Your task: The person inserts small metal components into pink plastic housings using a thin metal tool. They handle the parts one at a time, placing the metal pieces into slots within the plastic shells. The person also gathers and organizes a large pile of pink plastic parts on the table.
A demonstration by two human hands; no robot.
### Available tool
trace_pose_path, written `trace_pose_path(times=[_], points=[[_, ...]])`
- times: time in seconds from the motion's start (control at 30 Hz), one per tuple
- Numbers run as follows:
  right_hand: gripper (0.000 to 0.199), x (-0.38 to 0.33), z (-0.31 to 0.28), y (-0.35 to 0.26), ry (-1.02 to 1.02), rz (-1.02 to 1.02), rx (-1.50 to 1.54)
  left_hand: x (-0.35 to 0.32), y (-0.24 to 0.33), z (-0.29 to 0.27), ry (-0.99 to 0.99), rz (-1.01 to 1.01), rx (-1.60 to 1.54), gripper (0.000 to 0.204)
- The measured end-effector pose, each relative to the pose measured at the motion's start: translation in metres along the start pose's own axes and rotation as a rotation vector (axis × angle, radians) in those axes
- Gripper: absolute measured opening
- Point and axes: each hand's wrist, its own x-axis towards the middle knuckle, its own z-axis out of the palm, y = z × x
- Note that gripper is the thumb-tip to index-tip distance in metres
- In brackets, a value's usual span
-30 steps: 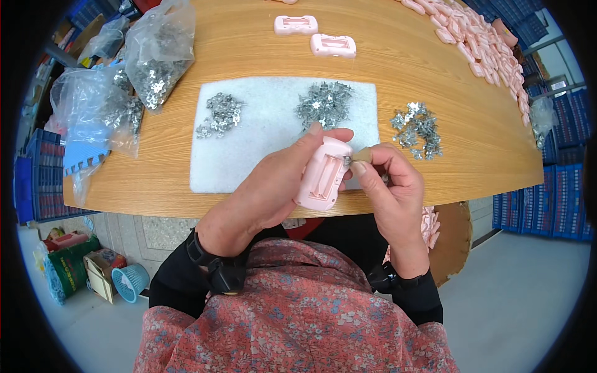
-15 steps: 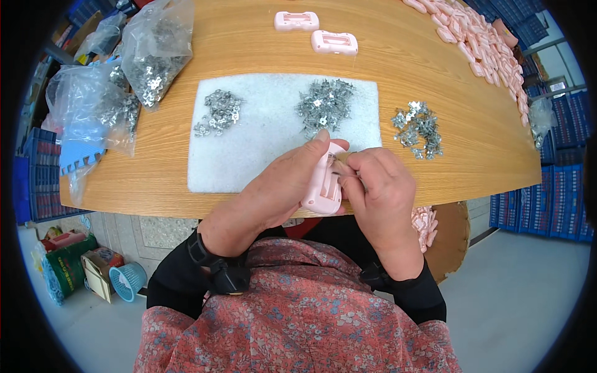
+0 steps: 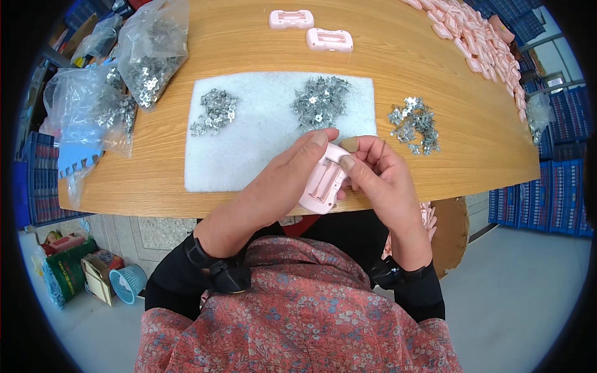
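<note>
A pink plastic battery casing is tilted above the table's near edge, its long open compartment facing up. My left hand grips it from the left, thumb along its top end. My right hand is at its upper right edge, the thumb pressed on the rim and the other fingers curled beside it. A tan covering shows on a right fingertip. Any small part under that thumb is hidden. Beyond my hands, a white foam mat bears a pile of small metal contact pieces and a smaller metal pile.
Another metal pile lies on the wooden table right of the mat. Two pink casings lie at the back, with a large heap of casings at far right. Clear bags of metal parts stand at left.
My right hand has turned and its fingers have opened out somewhat, the thumb shifting to the casing's upper edge. The casing has tilted, showing more of its compartment.
</note>
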Motion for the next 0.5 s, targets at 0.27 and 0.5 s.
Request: trace_pose_path(times=[0.27, 0.5], points=[[0.020, -0.001, -0.017, -0.005, -0.108, 0.058, -0.149, -0.008, 0.017, -0.005, -0.055, 0.118, 0.585, 0.042], [0.017, -0.011, -0.012, -0.016, -0.067, 0.031, -0.004, -0.005, 0.021, 0.001, -0.154, 0.208, 0.675, 0.045]])
